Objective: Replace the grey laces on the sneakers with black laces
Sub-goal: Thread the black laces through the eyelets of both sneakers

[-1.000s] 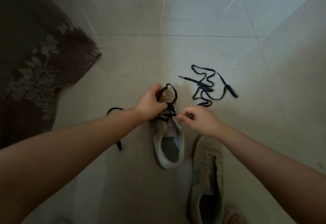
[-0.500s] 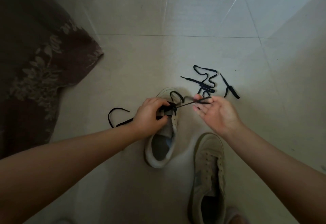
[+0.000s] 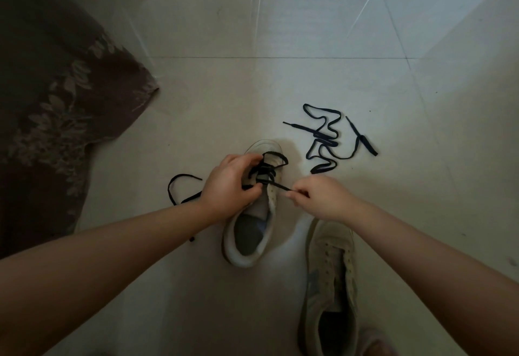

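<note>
A pale sneaker [image 3: 250,235] lies on the tiled floor in the middle, partly threaded with a black lace [image 3: 273,159]. My left hand [image 3: 229,187] grips the sneaker's front by the eyelets, fingers curled over the lace there. My right hand [image 3: 320,198] pinches the lace's free end just right of the eyelets, the strand taut between hand and shoe. The lace's other end loops out to the left behind my left wrist. A second pale sneaker [image 3: 330,280], without a lace, lies at the lower right. A spare black lace [image 3: 325,138] lies tangled on the floor beyond my right hand.
A dark floral cloth [image 3: 50,108] covers the floor at the left. Pale glossy tiles [image 3: 280,33] stretch ahead and to the right. A pinkish shape [image 3: 373,341] shows at the bottom edge beside the second sneaker.
My right hand has dropped from an open-fingered hold farther right to a tight pinch on the lace end near the eyelets. The sneaker has turned slightly under my left hand.
</note>
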Available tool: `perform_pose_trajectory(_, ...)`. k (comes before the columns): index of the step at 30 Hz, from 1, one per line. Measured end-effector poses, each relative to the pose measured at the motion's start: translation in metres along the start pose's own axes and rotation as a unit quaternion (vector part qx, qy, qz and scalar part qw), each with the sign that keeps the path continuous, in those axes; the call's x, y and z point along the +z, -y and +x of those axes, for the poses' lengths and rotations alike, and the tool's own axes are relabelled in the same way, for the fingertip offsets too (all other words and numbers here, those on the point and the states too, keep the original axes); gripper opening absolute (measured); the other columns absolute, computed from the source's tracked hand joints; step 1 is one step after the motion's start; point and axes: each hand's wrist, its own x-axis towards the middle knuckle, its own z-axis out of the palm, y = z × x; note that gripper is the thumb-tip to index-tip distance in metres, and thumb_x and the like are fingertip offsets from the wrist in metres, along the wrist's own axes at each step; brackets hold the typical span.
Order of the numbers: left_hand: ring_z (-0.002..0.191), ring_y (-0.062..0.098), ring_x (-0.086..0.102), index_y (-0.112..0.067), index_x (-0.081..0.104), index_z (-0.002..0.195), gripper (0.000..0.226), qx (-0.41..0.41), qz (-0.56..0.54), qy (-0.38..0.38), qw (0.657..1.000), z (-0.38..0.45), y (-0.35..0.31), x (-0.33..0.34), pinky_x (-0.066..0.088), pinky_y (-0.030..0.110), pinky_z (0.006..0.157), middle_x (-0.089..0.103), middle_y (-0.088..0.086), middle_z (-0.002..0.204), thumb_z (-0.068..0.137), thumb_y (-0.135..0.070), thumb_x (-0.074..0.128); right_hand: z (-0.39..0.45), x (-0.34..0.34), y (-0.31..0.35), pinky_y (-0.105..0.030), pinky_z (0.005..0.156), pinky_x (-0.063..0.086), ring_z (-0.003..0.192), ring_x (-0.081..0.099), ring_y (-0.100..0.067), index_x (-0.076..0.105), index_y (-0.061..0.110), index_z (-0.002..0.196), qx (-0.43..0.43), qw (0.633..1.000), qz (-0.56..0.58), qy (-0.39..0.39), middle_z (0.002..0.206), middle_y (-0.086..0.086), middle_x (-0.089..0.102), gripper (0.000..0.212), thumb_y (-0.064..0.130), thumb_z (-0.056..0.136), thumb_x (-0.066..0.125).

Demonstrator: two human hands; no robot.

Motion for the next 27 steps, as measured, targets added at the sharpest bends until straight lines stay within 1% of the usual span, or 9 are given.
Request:
perform_pose_trajectory(3,0.118,0.008,0.043,-0.024,0.048,0.133,0.056,0.008,0.016,0.004,1.0,0.001,0.002,0.0,0.041,0.027,0.098,0.059,-0.011,0.117,0.08,-0.024,0.067,-0.007,0.003,-0.019,-0.023,0.054,0.032,0.056,0.044,-0.007,0.063,0.012,0.076,0.048,0.995,0.089,0.025,0.06,0.006,0.048,0.036,0.035,0.098,0.046)
perform_pose_trajectory(7,0.118,0.009,0.045,-0.024,0.048,0.134,0.057,0.014,0.026,0.004,1.0,0.004,0.004,0.0,0.042,0.03,0.096,0.061,-0.011,0.118,0.08,-0.025,0.067,-0.009,0.012,-0.045,-0.027,0.061,0.037,0.059,0.049,-0.012,0.057,0.014,0.063,0.123,0.982,0.137,0.036,0.06,0.002,0.051,0.039,0.034,0.096,0.05)
perform_pose_trajectory(10,0.118,0.01,0.046,-0.023,0.049,0.133,0.057,0.014,0.026,-0.007,1.0,0.005,0.006,-0.001,0.042,0.029,0.096,0.062,-0.009,0.118,0.08,-0.023,0.067,-0.012,0.016,-0.064,-0.031,0.064,0.038,0.068,0.054,-0.023,0.058,0.003,0.066,0.185,0.97,0.155,0.0,0.066,-0.011,0.056,0.041,0.032,0.095,0.052)
perform_pose_trajectory(13,0.116,0.01,0.044,-0.024,0.049,0.131,0.053,0.012,0.029,-0.013,0.999,0.006,0.006,-0.001,0.04,0.027,0.094,0.062,-0.011,0.114,0.08,-0.023,0.066,-0.019,0.013,-0.071,-0.029,0.06,0.036,0.063,0.049,-0.019,0.06,0.009,0.064,0.232,0.944,0.231,-0.038,0.063,-0.003,0.052,0.038,0.03,0.096,0.052)
perform_pose_trajectory(16,0.117,0.009,0.04,-0.024,0.049,0.132,0.054,0.01,0.018,-0.019,1.0,0.005,0.006,0.001,0.038,0.022,0.092,0.059,-0.011,0.113,0.081,-0.021,0.066,-0.016,0.005,-0.06,-0.023,0.044,0.022,0.049,0.032,-0.014,0.056,0.006,0.068,0.221,0.859,0.451,-0.099,0.062,-0.002,0.051,0.036,0.026,0.097,0.049)
perform_pose_trajectory(18,0.117,0.008,0.038,-0.024,0.047,0.133,0.056,0.01,0.015,-0.024,1.0,0.004,0.007,0.003,0.035,0.019,0.09,0.057,-0.011,0.113,0.081,-0.021,0.066,-0.011,-0.007,-0.045,-0.02,0.041,0.019,0.051,0.035,-0.009,0.05,-0.001,0.07,0.167,0.763,0.613,-0.121,0.08,0.001,0.064,0.035,0.021,0.097,0.044)
perform_pose_trajectory(20,0.117,0.008,0.036,-0.025,0.046,0.134,0.057,0.01,0.02,-0.024,0.999,0.004,0.006,0.004,0.034,0.019,0.089,0.057,-0.01,0.114,0.08,-0.021,0.067,-0.007,-0.023,-0.028,-0.018,0.041,0.021,0.052,0.039,-0.007,0.043,0.011,0.057,0.108,0.668,0.728,-0.112,0.09,0.003,0.069,0.038,0.019,0.095,0.037)
perform_pose_trajectory(22,0.117,0.009,0.036,-0.025,0.046,0.134,0.058,0.014,0.023,-0.019,0.999,0.004,0.006,0.003,0.034,0.02,0.09,0.057,-0.01,0.114,0.08,-0.021,0.068,-0.003,-0.033,-0.013,-0.018,0.041,0.022,0.047,0.033,-0.007,0.038,0.021,0.049,0.092,0.624,0.773,-0.069,0.066,0.003,0.057,0.045,0.022,0.094,0.035)
perform_pose_trajectory(27,0.121,0.013,0.036,-0.025,0.047,0.134,0.059,-0.009,0.035,-0.02,0.999,0.014,0.011,-0.006,0.037,0.024,0.092,0.057,-0.006,0.118,0.079,-0.021,0.067,-0.007,-0.013,-0.012,-0.018,0.033,0.02,0.037,0.018,-0.006,0.03,0.023,0.039,0.194,0.689,0.694,0.075,0.041,0.008,0.022,0.056,0.025,0.094,0.039)
